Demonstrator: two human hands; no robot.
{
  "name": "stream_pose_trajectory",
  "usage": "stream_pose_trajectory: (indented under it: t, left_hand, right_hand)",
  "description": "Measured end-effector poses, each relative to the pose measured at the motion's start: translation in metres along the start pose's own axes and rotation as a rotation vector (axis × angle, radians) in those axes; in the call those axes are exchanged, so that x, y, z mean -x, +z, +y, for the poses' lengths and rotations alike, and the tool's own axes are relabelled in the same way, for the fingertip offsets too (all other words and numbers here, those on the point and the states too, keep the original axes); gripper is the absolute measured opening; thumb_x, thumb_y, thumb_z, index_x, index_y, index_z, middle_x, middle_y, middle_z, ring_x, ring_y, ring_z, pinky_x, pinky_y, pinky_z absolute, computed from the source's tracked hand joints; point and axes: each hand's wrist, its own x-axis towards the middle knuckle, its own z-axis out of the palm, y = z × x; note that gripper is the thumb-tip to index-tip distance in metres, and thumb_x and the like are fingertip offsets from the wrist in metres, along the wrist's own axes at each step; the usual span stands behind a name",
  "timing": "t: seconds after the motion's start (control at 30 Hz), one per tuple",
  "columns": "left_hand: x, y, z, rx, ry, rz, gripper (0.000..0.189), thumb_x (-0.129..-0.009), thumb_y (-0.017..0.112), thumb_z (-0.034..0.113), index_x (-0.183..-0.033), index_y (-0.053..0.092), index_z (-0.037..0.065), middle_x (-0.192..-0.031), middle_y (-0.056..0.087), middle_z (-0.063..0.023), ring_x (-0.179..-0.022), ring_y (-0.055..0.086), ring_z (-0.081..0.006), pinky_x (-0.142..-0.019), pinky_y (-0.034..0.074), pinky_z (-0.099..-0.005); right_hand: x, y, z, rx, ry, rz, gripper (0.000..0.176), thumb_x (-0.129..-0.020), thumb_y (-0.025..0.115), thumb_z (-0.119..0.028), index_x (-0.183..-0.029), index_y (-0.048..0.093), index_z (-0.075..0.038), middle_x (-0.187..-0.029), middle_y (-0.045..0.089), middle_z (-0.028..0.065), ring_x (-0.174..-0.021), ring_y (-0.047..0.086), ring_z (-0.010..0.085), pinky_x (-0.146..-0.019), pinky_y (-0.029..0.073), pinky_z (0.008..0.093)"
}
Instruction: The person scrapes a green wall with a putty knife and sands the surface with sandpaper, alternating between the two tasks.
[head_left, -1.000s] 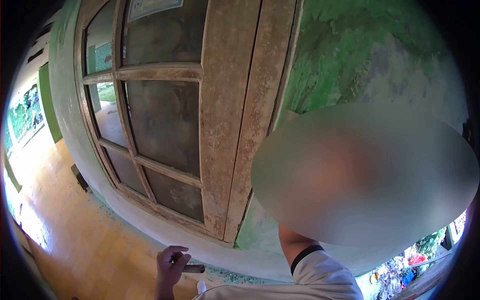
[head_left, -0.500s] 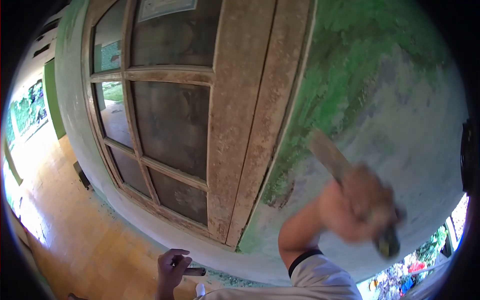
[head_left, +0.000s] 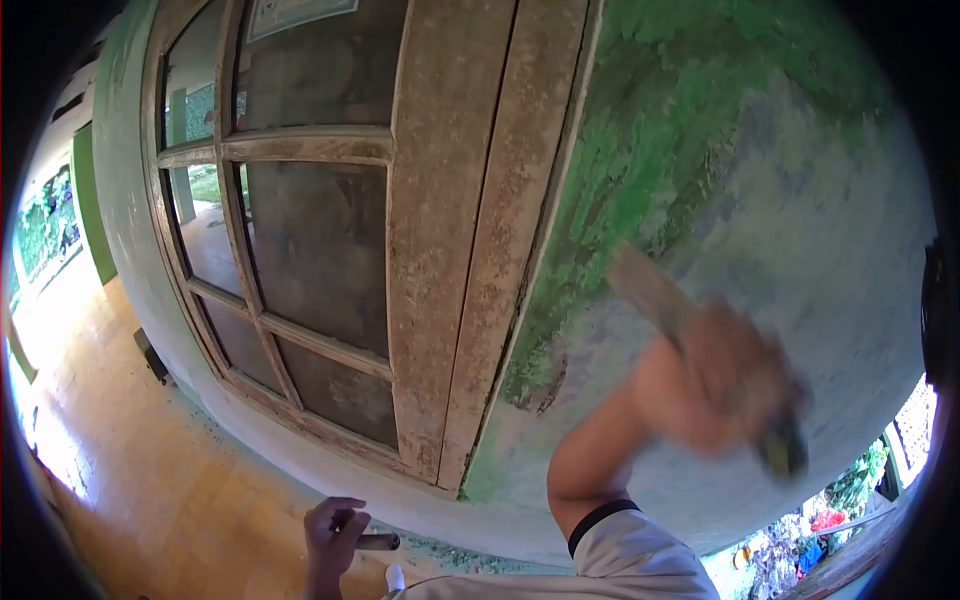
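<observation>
My right hand (head_left: 705, 385), blurred by motion, is closed around a scraper (head_left: 650, 290) with a flat blade. The blade's tip lies right at the flaking green paint (head_left: 640, 180) on the wall, beside the window frame; the handle's rounded end sticks out below my fist. Lower down, my left hand (head_left: 330, 535) has its thumb and fingers curled on a short grey rod-like piece (head_left: 380, 542) with a dark end, which pokes out to the right. Its index finger is stretched over the top, and the rest of the piece is hidden in the palm.
A worn wooden window (head_left: 430, 250) with several glass panes fills the middle. Bare grey plaster (head_left: 800, 250) spreads across the right of the wall. Paint flakes (head_left: 470, 558) lie along the wall's foot, on the yellow tiled floor (head_left: 190, 470). Plants and coloured items (head_left: 820, 525) show at lower right.
The view has shifted slightly, so the window sits further left. My right hand and the scraper have moved slightly up along the wall. My left hand keeps its grasp.
</observation>
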Motion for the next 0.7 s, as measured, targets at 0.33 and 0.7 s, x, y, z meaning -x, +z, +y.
stream_pose_trajectory:
  t: [0.33, 0.7]
  left_hand:
    - [0.002, 0.002, 0.006, -0.027, 0.007, -0.045, 0.013, -0.074, 0.066, -0.002, -0.087, 0.063, 0.000, -0.056, 0.050, 0.0026, -0.051, 0.044, -0.0026, -0.048, 0.034, -0.0186]
    - [-0.001, 0.013, 0.007, 0.037, -0.058, -0.020, 0.015, -0.073, 0.068, -0.001, -0.087, 0.063, 0.001, -0.056, 0.051, 0.0022, -0.049, 0.043, -0.0028, -0.047, 0.035, -0.0191]
  right_hand:
    - [0.028, 0.003, -0.005, 0.295, 0.365, 0.456, 0.043, -0.093, 0.043, -0.044, -0.061, 0.043, -0.015, -0.054, 0.041, -0.0012, -0.048, 0.039, 0.0108, -0.068, 0.046, 0.0378]
    - [0.014, -0.015, -0.020, 0.249, -0.106, -0.033, 0.017, -0.089, 0.053, -0.034, -0.090, 0.052, -0.017, -0.061, 0.047, -0.0036, -0.049, 0.040, 0.0081, -0.045, 0.034, 0.0257]
